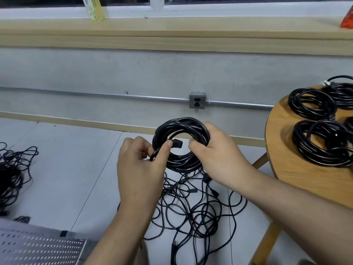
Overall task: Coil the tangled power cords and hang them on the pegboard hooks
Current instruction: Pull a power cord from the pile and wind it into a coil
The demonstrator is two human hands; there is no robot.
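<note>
Head view:

- Open room: bare floor between the hands and a loose cord pile at the left edge. The wall with its baseboard is behind the hands. The round wooden table rim is just beside the right forearm, which overlaps it in the frame. The pegboard corner is bottom left, near the left forearm.
- Holding what: the table carries finished coils, at least two full rings near its left rim, with more running off the right edge. Tangled cords are spread on the floor directly below the hands.
- Task item: black cord coil, held in the air at centre frame above the tangle and in front of the wall outlet.
- Right hand: fingers wrapped over the coil's right side, thumb hooked into the ring.
- Left hand: thumb and forefinger pinch the cord's free end right at the connector. The other fingers are curled.
- Orientation: the ring stands roughly upright, with its opening facing the camera. The connector's long axis is about horizontal. It points right across the ring's hole.
</note>
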